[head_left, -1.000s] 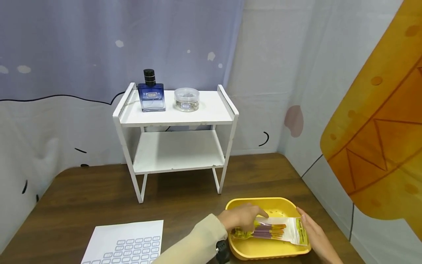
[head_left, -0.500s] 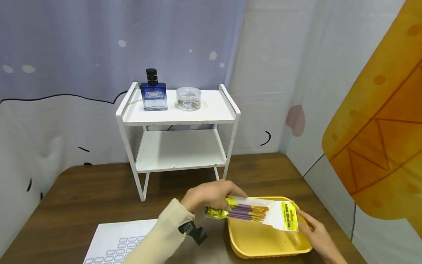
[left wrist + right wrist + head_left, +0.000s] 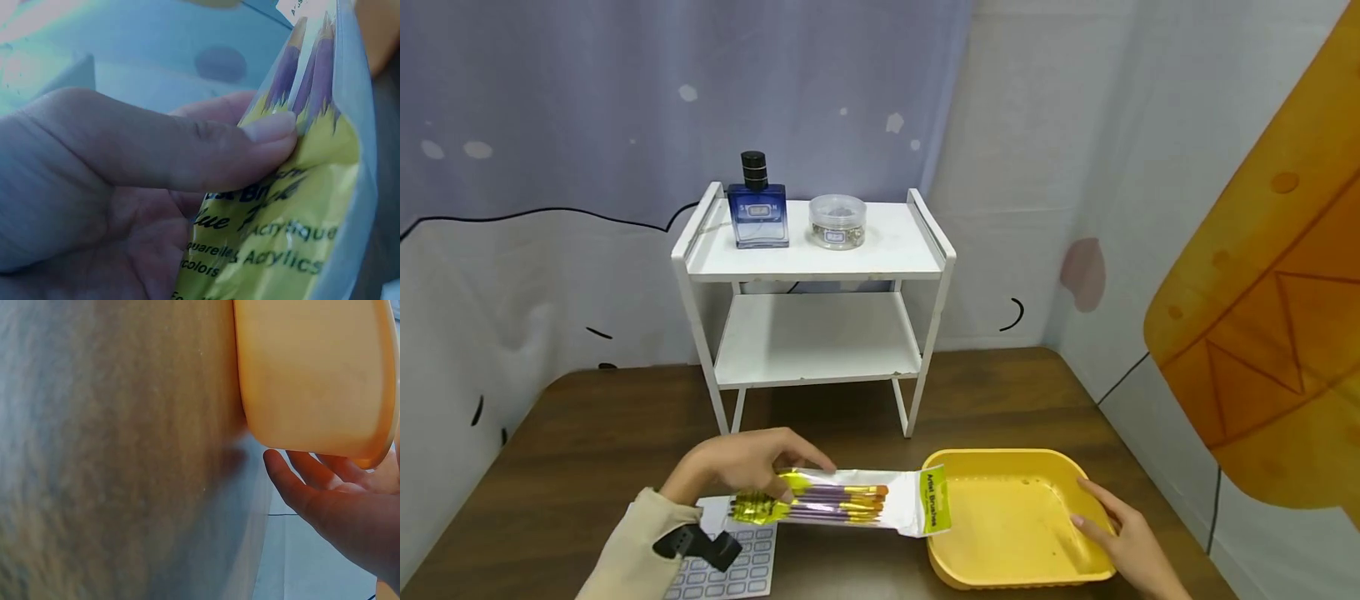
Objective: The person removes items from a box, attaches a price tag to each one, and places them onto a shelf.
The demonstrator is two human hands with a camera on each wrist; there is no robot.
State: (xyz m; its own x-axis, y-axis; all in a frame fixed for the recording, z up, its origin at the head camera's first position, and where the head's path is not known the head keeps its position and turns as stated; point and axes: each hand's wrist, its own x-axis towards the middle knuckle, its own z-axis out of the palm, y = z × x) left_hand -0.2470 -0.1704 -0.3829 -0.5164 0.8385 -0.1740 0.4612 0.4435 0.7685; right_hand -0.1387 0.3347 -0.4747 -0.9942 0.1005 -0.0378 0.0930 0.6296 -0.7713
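Observation:
My left hand (image 3: 748, 460) pinches a clear packet of artist brushes (image 3: 842, 502) by its yellow end. Purple handles and golden ferrules show through the plastic. The packet hangs nearly level over the table, its labelled right end overlapping the left rim of a yellow plastic basket (image 3: 1000, 550). Close up in the left wrist view, the thumb (image 3: 269, 134) presses on the packet's printed yellow face. My right hand (image 3: 1123, 537) holds the basket's right rim, thumb over the inner side. The right wrist view has its fingers (image 3: 294, 484) along the outer wall.
A white two-tier shelf (image 3: 820, 333) stands at the back. On its top are a blue perfume bottle (image 3: 760, 218) and a round clear jar (image 3: 837, 223). A white sheet (image 3: 737, 575) with printed boxes lies under my left arm. Curtains surround the wooden table (image 3: 587, 450).
My left hand has lifted the brush packet out of the yellow basket and carried it left over the table. My right hand has stayed at the basket's right side.

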